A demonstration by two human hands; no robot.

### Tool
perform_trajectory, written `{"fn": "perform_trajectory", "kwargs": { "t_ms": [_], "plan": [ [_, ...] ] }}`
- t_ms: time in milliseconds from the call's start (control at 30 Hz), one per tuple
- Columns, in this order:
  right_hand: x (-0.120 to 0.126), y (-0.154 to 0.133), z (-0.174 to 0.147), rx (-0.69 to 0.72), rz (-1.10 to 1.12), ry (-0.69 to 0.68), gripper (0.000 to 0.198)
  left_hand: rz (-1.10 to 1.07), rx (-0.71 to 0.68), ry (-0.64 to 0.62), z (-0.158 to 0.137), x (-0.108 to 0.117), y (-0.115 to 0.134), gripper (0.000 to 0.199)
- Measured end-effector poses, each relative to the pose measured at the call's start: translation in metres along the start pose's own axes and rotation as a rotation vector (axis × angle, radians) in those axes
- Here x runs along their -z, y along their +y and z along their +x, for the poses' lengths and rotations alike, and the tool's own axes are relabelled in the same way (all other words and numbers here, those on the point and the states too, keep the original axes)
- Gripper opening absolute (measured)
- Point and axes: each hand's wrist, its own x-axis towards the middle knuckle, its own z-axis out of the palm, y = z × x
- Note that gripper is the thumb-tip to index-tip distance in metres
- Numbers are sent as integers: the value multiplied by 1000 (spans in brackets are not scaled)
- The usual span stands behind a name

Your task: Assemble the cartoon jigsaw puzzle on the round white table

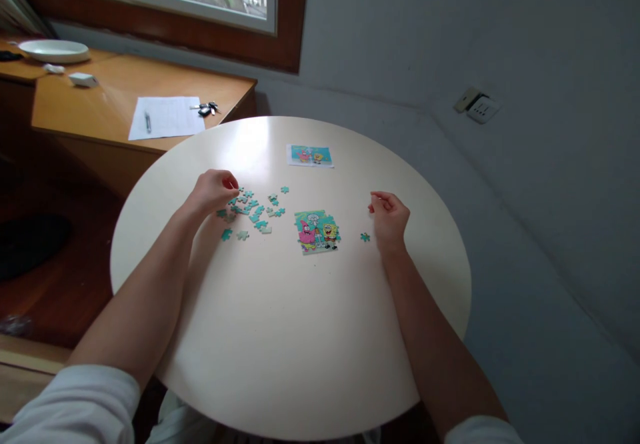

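Observation:
My left hand [215, 191] is closed in a pinch at the far left edge of a scatter of loose jigsaw pieces [259, 210], mostly teal and pale green. Whatever its fingertips hold, if anything, is too small to make out. Right of the scatter lies a partly joined jigsaw puzzle [317, 232] with pink, pale blue and yellow cartoon figures. My right hand [391, 219] is closed with curled fingers to the right of the puzzle; its grip is hidden. Just left of that wrist, a single teal jigsaw piece [365, 237] lies on the table.
A printed reference picture [311, 156] lies beyond the puzzle on the round white table [290, 344]. Behind at left, a wooden desk [120, 77] bears a paper sheet [167, 116], keys [206, 109] and a white dish [55, 51]. A wall stands close at right.

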Motion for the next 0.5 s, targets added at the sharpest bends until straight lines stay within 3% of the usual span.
{"fn": "perform_trajectory", "kwargs": {
  "t_ms": [333,500],
  "plan": [
    [24,4,20,-88,128,229,21,19,50,-18,-2,2,3,20],
    [23,4,20,-128,133,234,19,-21,52,1,-1,0,-1,17]
  ]
}}
